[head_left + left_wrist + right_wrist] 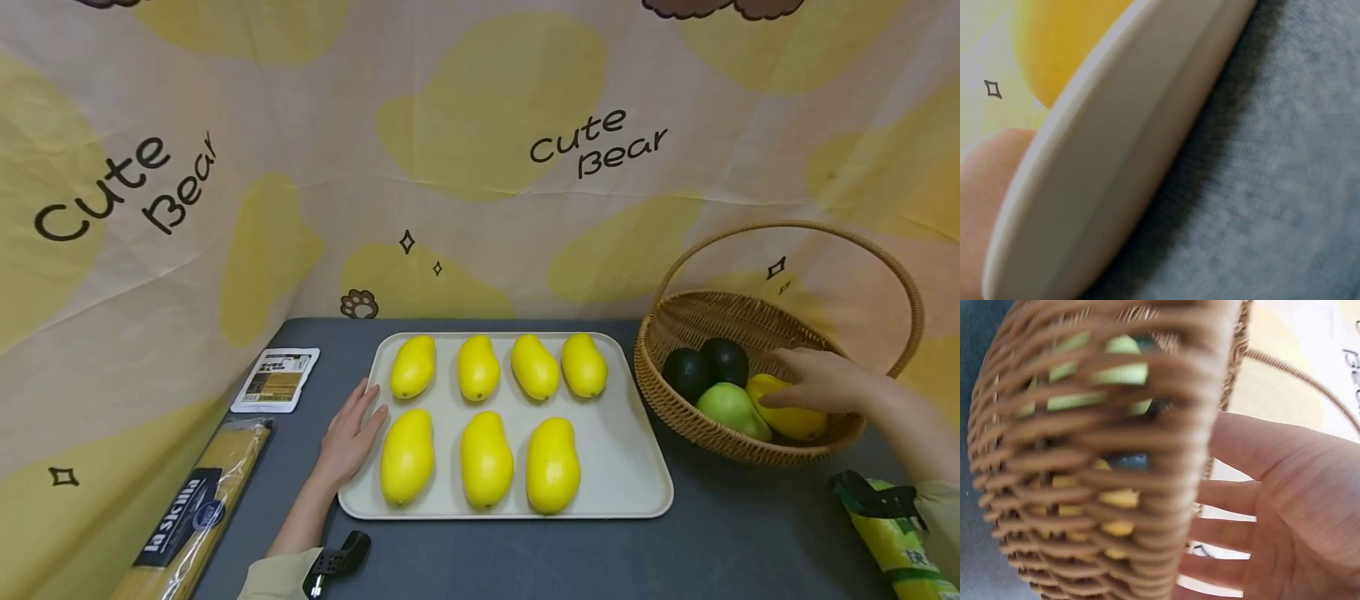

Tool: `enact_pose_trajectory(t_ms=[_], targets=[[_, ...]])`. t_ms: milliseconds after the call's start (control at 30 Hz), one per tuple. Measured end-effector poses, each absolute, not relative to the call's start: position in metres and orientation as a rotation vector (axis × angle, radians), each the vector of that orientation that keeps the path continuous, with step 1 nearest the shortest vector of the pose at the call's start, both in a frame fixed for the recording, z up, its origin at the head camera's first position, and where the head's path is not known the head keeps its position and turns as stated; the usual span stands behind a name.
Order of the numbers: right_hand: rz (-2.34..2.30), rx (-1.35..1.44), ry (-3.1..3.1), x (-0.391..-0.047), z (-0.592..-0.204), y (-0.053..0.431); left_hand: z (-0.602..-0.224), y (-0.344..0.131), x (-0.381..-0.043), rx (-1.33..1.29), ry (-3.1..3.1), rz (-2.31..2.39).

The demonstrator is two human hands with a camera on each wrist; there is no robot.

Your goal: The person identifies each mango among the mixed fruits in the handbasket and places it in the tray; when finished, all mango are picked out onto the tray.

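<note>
My left hand (352, 437) rests on the left edge of a white tray (618, 467), fingers straight along its rim. Two rows of several yellow mangoes lie on the tray, among them a front mango (552, 465) and a back mango (584, 365). At the right, my right hand (813, 379) reaches over the rim of a wicker basket (720, 446), its fingers extended and spread. Below that hand lies a yellow mango (798, 423), partly covered by it. Beside it in the basket are a green apple (731, 408) and two dark avocados (686, 373).
A tall handle (795, 223) arches over the basket. Left of the tray lie a flat white packet (277, 380) and a bag of spaghetti (191, 508). A green-yellow package (888, 533) is at the lower right, under the right forearm. Patterned cloth (480, 208) hangs behind the table.
</note>
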State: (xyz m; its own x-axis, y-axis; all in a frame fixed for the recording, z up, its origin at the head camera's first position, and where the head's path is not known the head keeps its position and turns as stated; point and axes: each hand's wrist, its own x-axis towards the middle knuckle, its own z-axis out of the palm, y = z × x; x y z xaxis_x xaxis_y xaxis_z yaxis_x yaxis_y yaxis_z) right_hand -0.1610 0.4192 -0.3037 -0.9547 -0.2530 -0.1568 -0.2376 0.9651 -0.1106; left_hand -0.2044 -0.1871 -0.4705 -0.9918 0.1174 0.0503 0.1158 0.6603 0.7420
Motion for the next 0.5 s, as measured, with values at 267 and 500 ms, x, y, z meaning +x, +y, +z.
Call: enact_pose_trajectory(t_ms=[267, 500], targets=[[-0.11, -0.309, 2.806, -0.167, -0.308, 0.43, -0.469, -0.188, -0.204, 0.187, 2.848, 1.28], [-0.157, -0.292, 2.722, -0.171, -0.311, 0.432, -0.469, -0.188, -0.205, 0.175, 2.847, 1.27]])
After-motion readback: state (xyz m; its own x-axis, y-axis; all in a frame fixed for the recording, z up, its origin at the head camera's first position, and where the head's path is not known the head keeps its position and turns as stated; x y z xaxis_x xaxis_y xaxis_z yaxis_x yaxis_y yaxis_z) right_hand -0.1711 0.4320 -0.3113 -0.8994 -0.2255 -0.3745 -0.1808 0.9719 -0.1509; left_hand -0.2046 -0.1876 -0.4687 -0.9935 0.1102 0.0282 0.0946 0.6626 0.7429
